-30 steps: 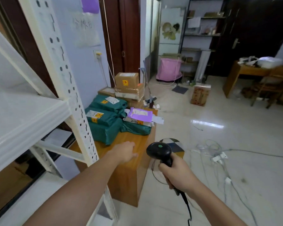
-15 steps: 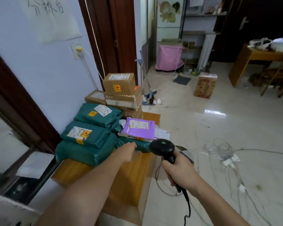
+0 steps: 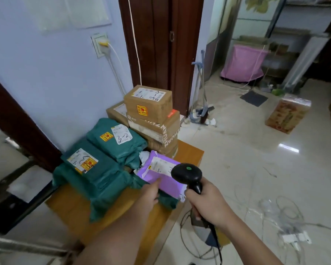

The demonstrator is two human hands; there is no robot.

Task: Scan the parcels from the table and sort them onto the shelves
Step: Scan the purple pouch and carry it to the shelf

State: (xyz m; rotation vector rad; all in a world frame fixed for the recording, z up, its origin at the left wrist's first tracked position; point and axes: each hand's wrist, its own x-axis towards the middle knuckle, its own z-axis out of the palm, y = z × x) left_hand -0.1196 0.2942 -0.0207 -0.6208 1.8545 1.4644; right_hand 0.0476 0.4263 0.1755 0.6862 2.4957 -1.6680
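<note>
A purple parcel (image 3: 161, 174) with a white label lies on top of a pile on the wooden table (image 3: 187, 153). My left hand (image 3: 149, 194) reaches to its near edge, a finger touching it. My right hand (image 3: 206, 203) grips a black barcode scanner (image 3: 186, 175), whose head hangs over the purple parcel's right side. Two green bagged parcels (image 3: 92, 169) (image 3: 117, 140) lie to the left. Behind them, brown cartons (image 3: 148, 104) are stacked.
The scanner's cable hangs down to the tiled floor, where loose cables and plugs (image 3: 287, 226) lie at the right. A printed carton (image 3: 288, 116) stands on the floor farther back. A wall with a socket (image 3: 100, 44) runs along the table's left.
The view has moved closer to the table and the white shelf has dropped out of view. My left hand has reached forward onto the purple parcel. The scanner has moved over it.
</note>
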